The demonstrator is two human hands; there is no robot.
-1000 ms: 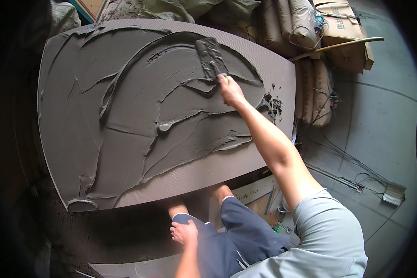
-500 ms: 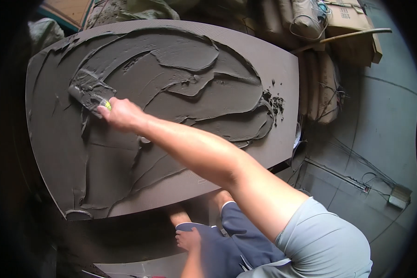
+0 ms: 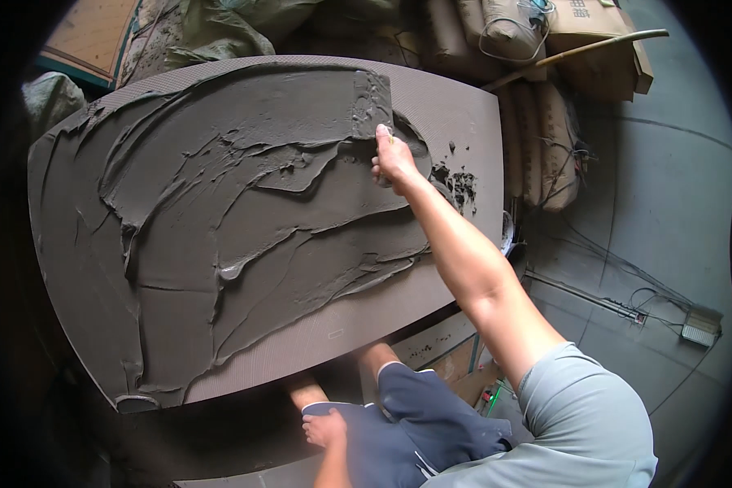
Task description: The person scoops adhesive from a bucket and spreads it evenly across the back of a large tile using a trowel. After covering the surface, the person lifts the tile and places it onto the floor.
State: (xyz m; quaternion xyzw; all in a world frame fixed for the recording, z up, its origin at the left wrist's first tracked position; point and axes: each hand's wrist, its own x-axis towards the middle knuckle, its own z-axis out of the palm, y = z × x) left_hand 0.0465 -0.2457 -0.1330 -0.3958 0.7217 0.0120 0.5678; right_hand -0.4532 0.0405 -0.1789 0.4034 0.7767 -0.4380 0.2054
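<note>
My right hand (image 3: 395,159) grips the handle of a flat rectangular trowel (image 3: 372,104), whose blade is smeared with grey paste. The blade lies against the far right part of a wide layer of wet grey mortar (image 3: 179,252), covering most of a large ribbed board (image 3: 468,106). Ridges and folds run through the mortar, and a smooth band lies left of the blade. My left hand (image 3: 325,428) rests on my leg by the hem of the blue shorts (image 3: 431,407), its fingers laid over the cloth and holding nothing.
Dark crumbs (image 3: 462,187) lie on the board's bare right side. Beyond it stand stacked full sacks (image 3: 545,146), a cardboard box (image 3: 598,61) and a bent wooden stick (image 3: 577,55). Cables run over the floor to a small pale box (image 3: 701,326). Crumpled pale sacking (image 3: 220,28) sits behind the board.
My right hand has swept the trowel from the left side of the board to the far right, leaving a smoother arc in the mortar. My left hand stays on my leg.
</note>
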